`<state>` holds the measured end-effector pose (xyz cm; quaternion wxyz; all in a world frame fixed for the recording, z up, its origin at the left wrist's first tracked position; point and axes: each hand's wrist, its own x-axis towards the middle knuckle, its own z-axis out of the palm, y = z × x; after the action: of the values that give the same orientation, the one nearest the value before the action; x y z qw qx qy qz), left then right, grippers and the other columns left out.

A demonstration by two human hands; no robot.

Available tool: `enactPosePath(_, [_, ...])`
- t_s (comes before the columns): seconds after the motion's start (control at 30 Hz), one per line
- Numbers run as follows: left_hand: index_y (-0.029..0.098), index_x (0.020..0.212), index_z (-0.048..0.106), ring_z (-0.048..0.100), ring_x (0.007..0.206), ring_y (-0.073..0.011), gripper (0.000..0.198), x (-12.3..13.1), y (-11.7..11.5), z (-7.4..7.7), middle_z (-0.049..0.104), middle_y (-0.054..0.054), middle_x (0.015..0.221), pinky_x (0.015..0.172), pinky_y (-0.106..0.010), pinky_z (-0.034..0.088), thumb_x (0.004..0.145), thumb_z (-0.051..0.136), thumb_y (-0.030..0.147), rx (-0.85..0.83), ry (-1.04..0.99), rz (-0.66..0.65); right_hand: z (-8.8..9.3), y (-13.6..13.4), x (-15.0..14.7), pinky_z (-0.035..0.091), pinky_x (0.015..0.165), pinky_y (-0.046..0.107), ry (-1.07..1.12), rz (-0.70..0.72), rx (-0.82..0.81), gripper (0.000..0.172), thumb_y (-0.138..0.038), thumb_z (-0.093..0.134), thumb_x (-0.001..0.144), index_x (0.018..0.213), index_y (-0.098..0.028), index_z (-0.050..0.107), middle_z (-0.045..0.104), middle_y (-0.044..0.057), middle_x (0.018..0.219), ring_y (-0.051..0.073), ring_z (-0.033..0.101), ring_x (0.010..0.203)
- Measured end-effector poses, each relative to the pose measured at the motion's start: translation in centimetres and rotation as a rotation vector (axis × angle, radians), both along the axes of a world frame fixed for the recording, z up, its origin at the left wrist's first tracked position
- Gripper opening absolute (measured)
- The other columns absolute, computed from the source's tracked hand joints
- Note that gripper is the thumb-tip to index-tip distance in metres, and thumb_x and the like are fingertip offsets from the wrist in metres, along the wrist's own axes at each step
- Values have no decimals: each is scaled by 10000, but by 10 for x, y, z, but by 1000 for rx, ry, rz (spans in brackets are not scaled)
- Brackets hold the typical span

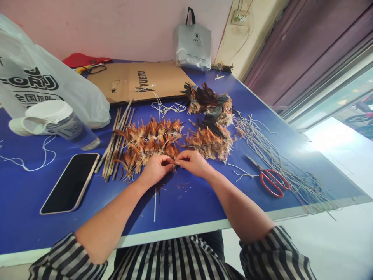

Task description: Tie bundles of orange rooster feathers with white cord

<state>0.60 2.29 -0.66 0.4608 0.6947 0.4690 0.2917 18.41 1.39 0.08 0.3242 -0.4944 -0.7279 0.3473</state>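
The brown feathers [150,130], banded into two rough rows, lie on the blue surface [204,206]; at their near right corner the left hand [159,168] and the right hand [192,161] meet fingertip to fingertip. Each has thumb and forefinger drawn tight together, seemingly on a small tuft [175,167], mostly hidden by the fingers, so its exact form cannot be told. Such feathers should be almost weightless, soft and springy at the tips and stiffer at the quills, ready to scatter or fray if squeezed; the bound quill end looks the best place to pinch, leaving the barbs free. Just right of the brown feathers sits a second pile [208,144], with dark feathers [212,103] beyond it. Close on their left lie the sticks [116,140], and farther left the phone [70,182] and a tilted cup [72,126]. Well to their right are the cords [259,142] and the red-handled scissors [275,182]. Behind them lie white string [166,108] and flat cardboard [119,77]; farthest back, to their right, stands a grey bag [194,48].
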Motion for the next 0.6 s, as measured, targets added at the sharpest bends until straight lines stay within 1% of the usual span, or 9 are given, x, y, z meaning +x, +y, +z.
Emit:
enactPosePath(0.07, [138,726,660,570,579,-123,225,-2,1,-1,657,-15,646,563,-216,438,687,636,358,-6,-24,-7,-1,1,2,413,610,215,-1,-23,-36,148,-174,561,751,817,-145,690,659,18,740,98,557,635])
enactPosePath(0.1, [138,731,658,571,584,-123,228,-2,1,-1,658,-16,651,569,-217,441,685,639,361,-18,-26,-9,-1,1,3,416,610,212,-6,-33,-23,159,-160,563,744,833,-148,694,665,17,749,97,562,637])
enactPosePath(0.17, [137,734,653,567,576,-119,244,-3,1,0,657,-16,647,561,-215,436,671,654,373,-48,-28,-5,-2,0,2,426,639,210,-23,-24,46,175,-127,569,728,840,-157,700,674,20,781,103,580,675])
enactPosePath(0.3, [131,728,645,559,563,-114,291,-5,3,0,652,-19,643,545,-213,423,638,685,406,-95,-47,-4,-5,-1,0,438,719,224,-87,52,186,190,-94,566,730,838,-170,703,682,30,815,123,605,760])
enactPosePath(0.4, [131,723,637,564,572,-113,299,-5,4,-1,653,-18,645,555,-212,425,624,701,406,-119,-69,-12,-7,-1,-1,439,721,229,-134,84,239,177,-100,557,750,824,-172,701,684,34,805,128,609,756])
enactPosePath(0.6, [135,710,635,570,572,-114,283,-5,4,1,653,-12,636,559,-213,432,617,706,392,-127,-85,-14,-8,-2,-1,424,697,223,-209,84,320,159,-105,541,755,798,-158,685,673,43,780,128,598,727])
